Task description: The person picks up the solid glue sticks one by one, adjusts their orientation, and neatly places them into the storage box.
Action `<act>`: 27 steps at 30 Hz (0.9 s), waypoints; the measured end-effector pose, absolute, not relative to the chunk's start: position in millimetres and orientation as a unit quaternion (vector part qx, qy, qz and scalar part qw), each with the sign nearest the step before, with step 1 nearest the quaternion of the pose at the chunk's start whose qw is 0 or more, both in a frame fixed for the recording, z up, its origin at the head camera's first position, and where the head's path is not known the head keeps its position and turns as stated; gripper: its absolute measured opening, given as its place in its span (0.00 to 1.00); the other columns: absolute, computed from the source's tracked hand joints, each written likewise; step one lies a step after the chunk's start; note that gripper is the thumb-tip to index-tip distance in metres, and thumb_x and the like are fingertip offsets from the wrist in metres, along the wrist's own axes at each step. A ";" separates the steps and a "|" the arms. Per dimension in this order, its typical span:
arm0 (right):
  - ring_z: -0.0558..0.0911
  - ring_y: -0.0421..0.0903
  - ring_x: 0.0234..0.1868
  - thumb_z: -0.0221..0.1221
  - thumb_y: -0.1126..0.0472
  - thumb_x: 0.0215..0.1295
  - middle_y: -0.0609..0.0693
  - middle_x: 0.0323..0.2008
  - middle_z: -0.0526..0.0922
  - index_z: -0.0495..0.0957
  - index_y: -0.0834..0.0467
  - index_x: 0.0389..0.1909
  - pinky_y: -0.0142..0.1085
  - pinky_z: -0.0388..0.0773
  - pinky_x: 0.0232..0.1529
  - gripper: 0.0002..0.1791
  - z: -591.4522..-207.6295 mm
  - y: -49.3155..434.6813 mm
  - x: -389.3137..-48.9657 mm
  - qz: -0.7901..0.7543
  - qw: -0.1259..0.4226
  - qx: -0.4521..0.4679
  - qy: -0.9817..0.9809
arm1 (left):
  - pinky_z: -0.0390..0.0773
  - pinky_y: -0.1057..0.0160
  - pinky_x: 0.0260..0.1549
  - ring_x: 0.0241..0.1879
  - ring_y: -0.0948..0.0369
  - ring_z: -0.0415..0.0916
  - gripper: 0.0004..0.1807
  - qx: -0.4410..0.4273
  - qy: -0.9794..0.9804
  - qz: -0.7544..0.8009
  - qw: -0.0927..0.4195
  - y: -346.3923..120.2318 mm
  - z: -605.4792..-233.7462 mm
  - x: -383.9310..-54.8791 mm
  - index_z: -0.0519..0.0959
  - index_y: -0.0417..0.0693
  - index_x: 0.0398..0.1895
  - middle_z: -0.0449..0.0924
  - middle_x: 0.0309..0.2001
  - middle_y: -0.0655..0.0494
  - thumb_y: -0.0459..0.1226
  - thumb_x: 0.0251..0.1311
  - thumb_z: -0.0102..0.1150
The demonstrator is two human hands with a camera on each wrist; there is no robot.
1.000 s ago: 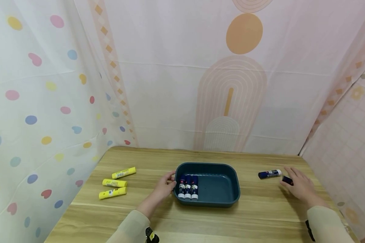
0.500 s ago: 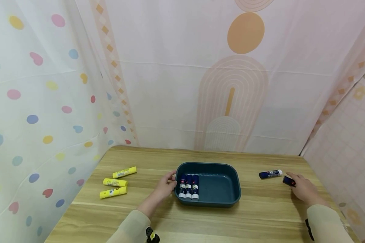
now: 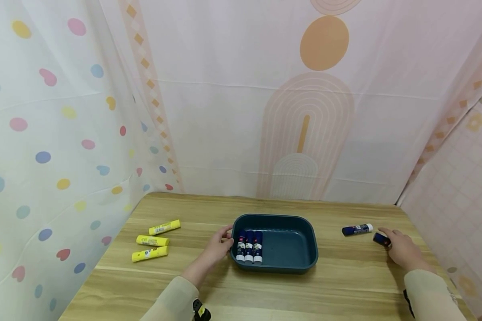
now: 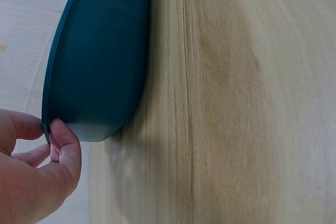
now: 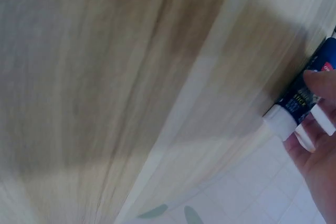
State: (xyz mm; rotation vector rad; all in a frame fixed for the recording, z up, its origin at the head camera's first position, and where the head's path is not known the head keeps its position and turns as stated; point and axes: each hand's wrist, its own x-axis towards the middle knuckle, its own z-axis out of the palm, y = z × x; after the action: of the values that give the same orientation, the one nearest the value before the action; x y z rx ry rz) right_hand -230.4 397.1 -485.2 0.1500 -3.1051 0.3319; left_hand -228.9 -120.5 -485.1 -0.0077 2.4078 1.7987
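Observation:
My left hand (image 3: 218,246) pinches the left rim of a dark teal rectangular tray (image 3: 291,249); in the left wrist view thumb and finger meet at the tray's corner edge. Three navy glue sticks (image 3: 249,246) with white ends lie side by side at the tray's left end. At the right of the table, my right hand (image 3: 403,252) holds another navy glue stick (image 5: 297,97), its white end showing in the right wrist view and part of its barrel hidden by the thumb. Just left of that hand, one more navy glue stick (image 3: 357,229) lies on the table.
Three yellow glue sticks (image 3: 151,241) lie loosely grouped on the left side of the wooden table (image 3: 329,294). Patterned curtains (image 3: 217,133) hang behind the table and along both sides.
The right hand has drawn slightly right and away from the loose navy glue stick, its fingers lower around the held one. The left hand and tray keep their place.

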 end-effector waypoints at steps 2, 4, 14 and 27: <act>0.71 0.76 0.45 0.50 0.77 0.55 0.77 0.51 0.69 0.64 0.66 0.60 0.64 0.72 0.38 0.28 -486.2 398.3 -229.9 0.106 0.012 0.047 -0.993 | 0.73 0.62 0.30 0.37 0.57 0.68 0.24 -0.003 0.799 0.598 0.069 -120.3 -484.6 -229.0 0.64 0.36 0.65 0.67 0.45 0.43 0.26 0.64 0.46; 0.71 0.75 0.45 0.51 0.75 0.57 0.76 0.50 0.70 0.64 0.65 0.61 0.63 0.72 0.38 0.28 -485.9 399.2 -229.3 0.108 0.019 0.045 -0.993 | 0.73 0.62 0.29 0.36 0.57 0.68 0.24 -0.002 0.798 0.599 0.068 -120.2 -484.7 -229.5 0.64 0.36 0.65 0.67 0.45 0.43 0.26 0.64 0.46; 0.73 0.75 0.44 0.56 0.71 0.58 0.78 0.46 0.69 0.58 0.64 0.66 0.62 0.73 0.37 0.33 -483.3 397.9 -225.5 0.136 0.048 0.029 -0.989 | 0.74 0.61 0.29 0.36 0.57 0.68 0.25 -0.002 0.798 0.599 0.066 -120.6 -485.2 -229.3 0.64 0.35 0.65 0.66 0.44 0.44 0.25 0.64 0.45; 0.75 0.60 0.37 0.57 0.69 0.61 0.75 0.43 0.68 0.54 0.71 0.66 0.39 0.75 0.29 0.34 -475.2 385.4 -220.6 0.291 0.066 0.031 -0.954 | 0.75 0.60 0.30 0.38 0.56 0.69 0.25 -0.003 0.796 0.601 0.071 -120.9 -482.6 -227.1 0.63 0.36 0.66 0.67 0.46 0.43 0.26 0.65 0.46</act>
State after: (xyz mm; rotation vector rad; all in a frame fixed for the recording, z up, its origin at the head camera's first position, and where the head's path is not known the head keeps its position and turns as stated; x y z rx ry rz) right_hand -220.6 385.4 -475.2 0.0935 -2.8775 0.8793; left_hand -227.1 -120.9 -482.6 -0.0102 2.3941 1.8053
